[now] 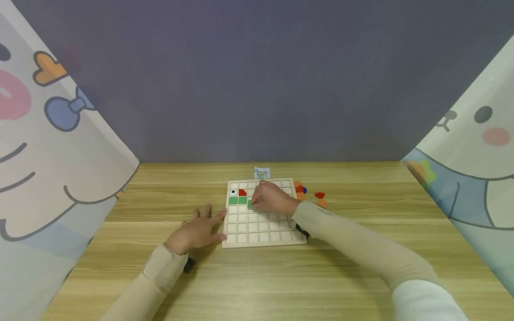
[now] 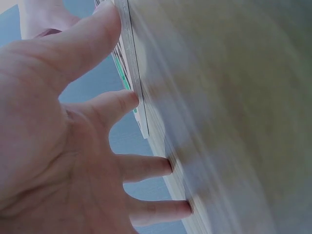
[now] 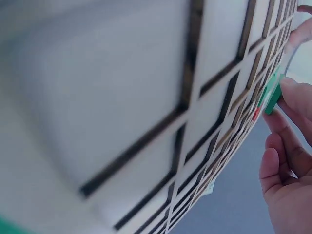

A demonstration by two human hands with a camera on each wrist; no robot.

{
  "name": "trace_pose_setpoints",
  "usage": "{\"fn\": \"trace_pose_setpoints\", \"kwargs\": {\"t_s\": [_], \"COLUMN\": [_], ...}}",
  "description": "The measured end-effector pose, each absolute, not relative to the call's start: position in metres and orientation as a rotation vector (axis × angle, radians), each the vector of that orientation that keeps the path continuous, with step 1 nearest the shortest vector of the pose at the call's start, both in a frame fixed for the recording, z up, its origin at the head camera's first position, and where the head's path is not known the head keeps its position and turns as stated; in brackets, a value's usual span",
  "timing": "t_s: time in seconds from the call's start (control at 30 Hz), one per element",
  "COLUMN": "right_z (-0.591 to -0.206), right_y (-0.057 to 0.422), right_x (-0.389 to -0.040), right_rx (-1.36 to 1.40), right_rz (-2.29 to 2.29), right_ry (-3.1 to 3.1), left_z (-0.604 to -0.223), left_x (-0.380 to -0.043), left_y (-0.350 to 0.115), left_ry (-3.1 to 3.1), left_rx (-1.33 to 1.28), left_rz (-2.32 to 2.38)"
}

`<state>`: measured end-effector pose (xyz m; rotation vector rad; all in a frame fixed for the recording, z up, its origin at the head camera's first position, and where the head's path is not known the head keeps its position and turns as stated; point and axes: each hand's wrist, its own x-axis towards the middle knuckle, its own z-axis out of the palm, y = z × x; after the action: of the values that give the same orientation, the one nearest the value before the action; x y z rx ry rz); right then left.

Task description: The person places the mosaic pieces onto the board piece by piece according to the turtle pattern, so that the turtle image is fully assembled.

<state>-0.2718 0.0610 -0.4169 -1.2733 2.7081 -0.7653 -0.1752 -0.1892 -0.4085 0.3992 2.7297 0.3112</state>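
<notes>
A pale wooden grid board [image 1: 237,244] lies flat on the table. Its upper left cells hold an eye tile [image 1: 233,193], a red quarter-round tile [image 1: 242,193] and two green tiles [image 1: 233,200] below them. Over the board, just right of that green pair, my right hand [image 1: 271,198] pinches another green tile [image 3: 274,99] between thumb and finger, the tile tilted in the right wrist view. My left hand [image 1: 199,232] rests with spread fingers at the board's left side; thumb and index fingertips meet its edge, while other fingertips [image 2: 165,166] touch the tabletop.
A small picture card [image 1: 262,173] lies behind the board. Orange, red and blue pieces [image 1: 300,189] sit by its right edge, partly behind my right arm, with a red piece [image 1: 319,195] and an orange piece [image 1: 322,203] farther right. A dark wall [image 1: 273,89] rises behind the table.
</notes>
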Motion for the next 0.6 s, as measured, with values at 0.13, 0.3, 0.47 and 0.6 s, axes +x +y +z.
{"fn": "trace_pose_setpoints", "kwargs": {"t_s": [0.13,0.3,0.47,0.6], "right_z": [-0.415,-0.414,-0.415,-0.416], "right_y": [0.05,0.038,0.03,0.027], "right_x": [-0.27,-0.268,-0.268,-0.267], "right_rx": [-1.278,-1.307,-1.291,-1.277], "right_rz": [-0.737,-0.675,-0.642,-0.635], "right_ry": [2.677,2.675,2.669,2.65], "left_z": [-0.409,-0.409,-0.408,-0.408], "left_x": [-0.176,-0.177,-0.177,-0.176], "left_y": [-0.189,-0.189,-0.189,-0.19], "left_ry": [2.731,2.733,2.735,2.734], "left_rx": [0.396,0.409,0.413,0.412], "left_rz": [0.306,0.306,0.313,0.319]}}
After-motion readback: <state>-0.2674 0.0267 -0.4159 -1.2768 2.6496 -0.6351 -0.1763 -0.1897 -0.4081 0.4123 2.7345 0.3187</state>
